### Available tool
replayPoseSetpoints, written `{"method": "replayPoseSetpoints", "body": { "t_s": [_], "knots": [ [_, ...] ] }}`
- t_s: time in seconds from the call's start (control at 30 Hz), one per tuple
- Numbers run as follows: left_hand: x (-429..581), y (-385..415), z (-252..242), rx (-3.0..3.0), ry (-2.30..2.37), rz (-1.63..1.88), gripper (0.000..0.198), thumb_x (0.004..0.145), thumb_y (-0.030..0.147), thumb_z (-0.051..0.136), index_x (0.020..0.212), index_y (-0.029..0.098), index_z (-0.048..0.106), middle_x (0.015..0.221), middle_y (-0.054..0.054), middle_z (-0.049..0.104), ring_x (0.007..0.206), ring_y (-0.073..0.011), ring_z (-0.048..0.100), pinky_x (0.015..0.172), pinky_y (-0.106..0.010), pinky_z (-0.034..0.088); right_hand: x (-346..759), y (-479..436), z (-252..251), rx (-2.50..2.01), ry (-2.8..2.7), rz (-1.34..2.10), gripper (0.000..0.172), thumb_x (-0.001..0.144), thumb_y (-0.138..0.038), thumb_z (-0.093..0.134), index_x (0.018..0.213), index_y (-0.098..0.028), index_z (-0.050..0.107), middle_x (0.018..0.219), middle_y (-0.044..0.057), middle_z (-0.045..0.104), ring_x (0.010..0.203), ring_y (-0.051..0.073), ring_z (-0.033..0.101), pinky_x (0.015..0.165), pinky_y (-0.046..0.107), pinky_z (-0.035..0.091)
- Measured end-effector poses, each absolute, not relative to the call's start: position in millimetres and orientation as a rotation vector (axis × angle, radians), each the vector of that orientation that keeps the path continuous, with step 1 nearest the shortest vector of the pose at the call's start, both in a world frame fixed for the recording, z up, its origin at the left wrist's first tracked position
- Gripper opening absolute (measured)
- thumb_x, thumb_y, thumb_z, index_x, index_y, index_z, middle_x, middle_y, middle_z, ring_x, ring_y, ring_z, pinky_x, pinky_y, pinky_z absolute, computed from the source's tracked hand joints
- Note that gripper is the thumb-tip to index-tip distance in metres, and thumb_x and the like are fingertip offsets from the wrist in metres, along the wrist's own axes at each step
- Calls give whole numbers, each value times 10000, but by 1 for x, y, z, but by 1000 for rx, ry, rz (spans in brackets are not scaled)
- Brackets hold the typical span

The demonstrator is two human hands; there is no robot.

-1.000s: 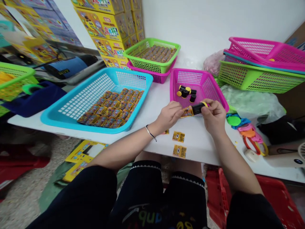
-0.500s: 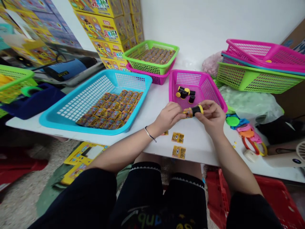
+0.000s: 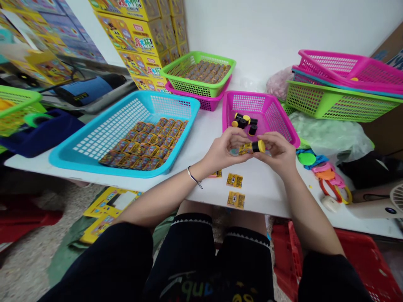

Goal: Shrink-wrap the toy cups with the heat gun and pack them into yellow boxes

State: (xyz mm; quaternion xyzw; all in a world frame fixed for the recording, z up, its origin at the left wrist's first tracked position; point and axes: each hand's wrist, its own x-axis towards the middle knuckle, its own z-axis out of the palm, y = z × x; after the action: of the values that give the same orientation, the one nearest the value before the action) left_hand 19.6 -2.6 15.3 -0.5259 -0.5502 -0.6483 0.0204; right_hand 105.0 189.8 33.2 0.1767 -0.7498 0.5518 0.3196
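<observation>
Over a white tabletop (image 3: pixel 204 130), the left hand (image 3: pixel 224 150) and right hand (image 3: pixel 276 153) pinched between their fingertips a small black plastic cylinder (image 3: pixel 252 147) wrapped in a yellow printed label, holding it level near a magenta plastic mesh basket (image 3: pixel 248 94).

Glossy plastic and thin paper on a smooth white counter (image 3: pixel 277 193).
The tube (image 3: pixel 247 148) has a shiny printed wrapper, a smooth black plastic end and a glossy yellow cap (image 3: pixel 262 146). The blue basket (image 3: pixel 171 97) and pink basket (image 3: pixel 261 97) are moulded plastic mesh with a slight sheen. The cards (image 3: pixel 234 180) look like matt paper, the boxes (image 3: pixel 132 35) are printed cardboard, and the bag (image 3: pixel 327 134) is crinkled translucent plastic.
</observation>
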Motion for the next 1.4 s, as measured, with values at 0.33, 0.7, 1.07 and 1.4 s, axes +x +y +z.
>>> {"method": "replayPoseSetpoints", "body": {
  "t_s": [0.33, 0.7, 1.07, 1.4],
  "knots": [
    [18, -8, 16, -1487, -1846, -2015, 878, 798, 341, 885, 1508, 281, 372, 1114, -61, 779, 983, -218, 787, 895, -327, 603, 110, 190, 36, 350, -1985, 1738, 384, 698, -312, 940, 1050, -273, 793, 1054, 22, 764, 840, 149, 762, 792, 301, 681],
    [13, -8, 7, -1476, -1748, -1606, 630, 907, 408, 790, 1427, 285, 457, 1245, -65, 750, 1085, -196, 768, 1007, -337, 604, 103, 182, 31, 120, -1874, 1901, 428, 566, -425, 993, 878, -226, 778, 876, 15, 803, 784, 158, 761, 750, 313, 669],
    [24, 1, 7, -1326, -1719, -2003, 1047, 807, 481, 875, 1587, 353, 189, 1443, -134, 617, 1130, -249, 758, 983, -374, 613, 107, 179, 27, 444, -1973, 895, 465, 924, -603, 659, 1231, -255, 617, 1185, 105, 704, 1152, 260, 697, 958, 459, 608],
    [33, 2, 21, -1323, -1728, -2697, 1096, 713, 447, 943, 1481, 324, 171, 971, 25, 721, 833, -166, 757, 766, -297, 596, 104, 169, 14, 631, -2029, 379, 793, 854, -235, 657, 1571, -341, 336, 1306, 99, 596, 1258, 313, 612, 1062, 573, 531]
  ]
}}
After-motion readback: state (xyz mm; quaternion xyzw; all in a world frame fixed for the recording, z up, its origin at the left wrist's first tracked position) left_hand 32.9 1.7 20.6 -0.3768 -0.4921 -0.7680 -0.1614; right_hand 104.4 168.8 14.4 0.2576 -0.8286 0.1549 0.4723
